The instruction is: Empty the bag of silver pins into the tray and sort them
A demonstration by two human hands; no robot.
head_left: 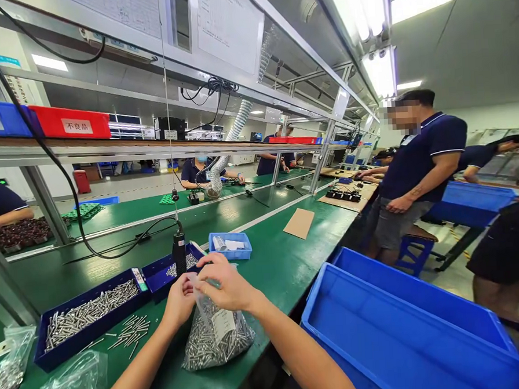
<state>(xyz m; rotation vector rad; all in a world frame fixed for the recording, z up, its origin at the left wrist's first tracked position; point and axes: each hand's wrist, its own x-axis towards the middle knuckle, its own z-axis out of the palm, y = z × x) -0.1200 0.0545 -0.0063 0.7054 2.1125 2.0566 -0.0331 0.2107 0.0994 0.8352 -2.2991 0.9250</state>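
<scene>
My left hand (178, 303) and my right hand (225, 283) both pinch the top of a clear plastic bag (215, 336) full of small silver screws, which rests on the green bench (272, 263). The bag carries a white label. Just left of it lies a dark blue tray (50, 350) filled with long silver screws, and loose screws (130, 332) are scattered beside it. A hanging electric screwdriver (179, 252) stands right behind my hands.
A small blue bin (230, 245) with paper sits behind. Large blue crates (401, 332) stand at the bench's right edge. Two more clear bags (73, 384) lie at the front left. A person in a dark polo (415, 169) stands in the aisle; others work along the line.
</scene>
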